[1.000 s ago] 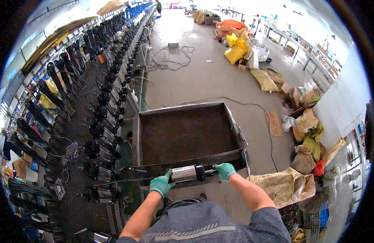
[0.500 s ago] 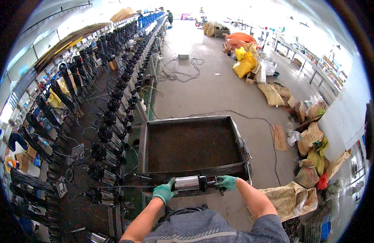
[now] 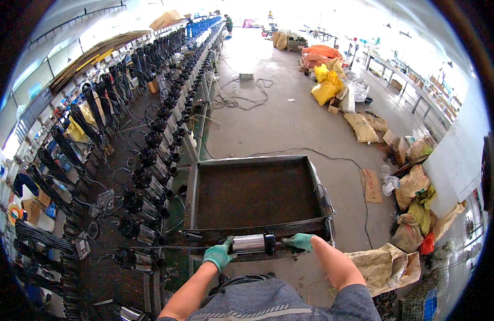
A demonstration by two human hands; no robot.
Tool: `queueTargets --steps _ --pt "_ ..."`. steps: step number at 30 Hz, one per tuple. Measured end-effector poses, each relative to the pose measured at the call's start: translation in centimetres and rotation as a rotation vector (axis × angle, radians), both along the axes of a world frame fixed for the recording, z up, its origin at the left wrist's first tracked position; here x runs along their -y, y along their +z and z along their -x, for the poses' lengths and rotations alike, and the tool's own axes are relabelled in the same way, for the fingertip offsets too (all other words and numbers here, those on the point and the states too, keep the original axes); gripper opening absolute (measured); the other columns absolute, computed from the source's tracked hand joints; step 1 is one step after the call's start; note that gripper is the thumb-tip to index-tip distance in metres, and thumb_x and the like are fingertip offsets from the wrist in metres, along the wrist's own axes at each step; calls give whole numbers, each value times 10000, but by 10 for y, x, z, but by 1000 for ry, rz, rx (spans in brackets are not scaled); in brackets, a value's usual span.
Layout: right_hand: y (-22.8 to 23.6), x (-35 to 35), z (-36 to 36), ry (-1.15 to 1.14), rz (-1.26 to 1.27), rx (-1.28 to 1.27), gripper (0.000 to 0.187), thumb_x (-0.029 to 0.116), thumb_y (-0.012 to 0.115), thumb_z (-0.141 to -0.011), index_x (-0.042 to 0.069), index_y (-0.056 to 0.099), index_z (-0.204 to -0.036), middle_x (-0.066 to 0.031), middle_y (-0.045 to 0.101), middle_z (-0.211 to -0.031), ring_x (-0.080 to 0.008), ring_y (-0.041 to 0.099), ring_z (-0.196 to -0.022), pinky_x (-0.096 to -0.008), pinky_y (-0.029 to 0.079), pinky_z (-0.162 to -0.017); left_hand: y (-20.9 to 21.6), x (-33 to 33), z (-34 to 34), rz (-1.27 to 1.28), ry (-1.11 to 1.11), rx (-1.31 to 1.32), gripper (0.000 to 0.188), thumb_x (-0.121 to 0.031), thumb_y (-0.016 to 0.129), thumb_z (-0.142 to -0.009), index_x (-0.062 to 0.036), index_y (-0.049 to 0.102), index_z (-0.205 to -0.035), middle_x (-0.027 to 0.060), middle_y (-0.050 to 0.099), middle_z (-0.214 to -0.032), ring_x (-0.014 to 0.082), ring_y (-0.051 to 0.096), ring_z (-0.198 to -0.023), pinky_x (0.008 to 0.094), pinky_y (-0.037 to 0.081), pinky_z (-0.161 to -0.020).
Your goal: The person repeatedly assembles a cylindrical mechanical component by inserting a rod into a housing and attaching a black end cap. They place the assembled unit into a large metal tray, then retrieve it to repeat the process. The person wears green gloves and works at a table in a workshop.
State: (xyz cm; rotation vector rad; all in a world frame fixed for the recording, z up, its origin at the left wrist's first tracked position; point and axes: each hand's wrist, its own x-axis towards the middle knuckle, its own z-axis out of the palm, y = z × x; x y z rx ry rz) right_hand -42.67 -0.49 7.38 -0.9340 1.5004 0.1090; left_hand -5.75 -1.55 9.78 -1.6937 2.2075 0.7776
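A silver cylindrical pump motor (image 3: 248, 243) with black ends lies sideways in front of me, at the near edge of a big dark metal tray (image 3: 308, 167). My left hand (image 3: 218, 255), in a green glove, is closed around its left end. At its other end, a thin shaft (image 3: 279, 244) sticks out past a black collar. My right hand (image 3: 299, 242), gloved in green too, is closed at the tip of that shaft; its fingertips are partly hidden. A dark cable (image 3: 193, 247) runs leftward from near my left hand.
Rows of similar motors (image 3: 146, 234) with black cables stand along a rack on the left. Sacks (image 3: 406, 232) and an open paper bag (image 3: 383, 265) lie to the right. Another cable (image 3: 332, 154) crosses the floor behind the tray. Far off stands a person (image 3: 228, 24).
The view has shifted slightly, so the surroundings sit a little further right and lower. Both hands stay on the motor, the right one barely moved at the shaft.
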Motion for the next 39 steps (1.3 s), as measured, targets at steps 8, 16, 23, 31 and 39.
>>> queueTargets --steps 8,16,23,31,39 --pt "-87 -14 28 -398 157 515 391 463 574 -1021 150 629 -1249 -25 661 -968 -169 606 -757 -343 509 -610 7 3 8 -10 -20 16 842 -497 688 -886 -305 274 -1593 206 704 -1177 400 687 -1049 518 537 -896" --pt "-40 -10 24 -547 -134 747 334 139 577 -1004 98 588 -1335 -70 698 -1181 -211 681 -999 -388 583 -771 6 1 5 -8 8 20 858 -489 696 -887 -306 254 -1599 208 702 -1181 400 676 -1076 521 531 -910" --pt "-36 -3 19 -167 89 558 604 129 668 -908 182 497 -1485 -103 657 -1297 -284 690 -1064 -505 622 -751 3 1 4 -11 11 10 848 -485 694 -890 -301 262 -1596 216 700 -1178 404 680 -1061 520 534 -908" --pt "-68 5 0 394 412 -197 465 247 714 -931 169 613 -1378 -23 732 -1000 -176 687 -827 -360 545 -648 1 0 6 38 5 -4 828 -482 691 -895 -301 280 -1590 219 697 -1183 409 674 -1077 517 529 -922" --pt "-65 -13 2 -525 311 413 374 136 599 -1009 70 587 -1377 -27 699 -982 -143 636 -786 -288 521 -614 11 1 10 -11 16 20 823 -472 696 -895 -293 288 -1588 215 703 -1164 406 678 -1061 515 529 -905"
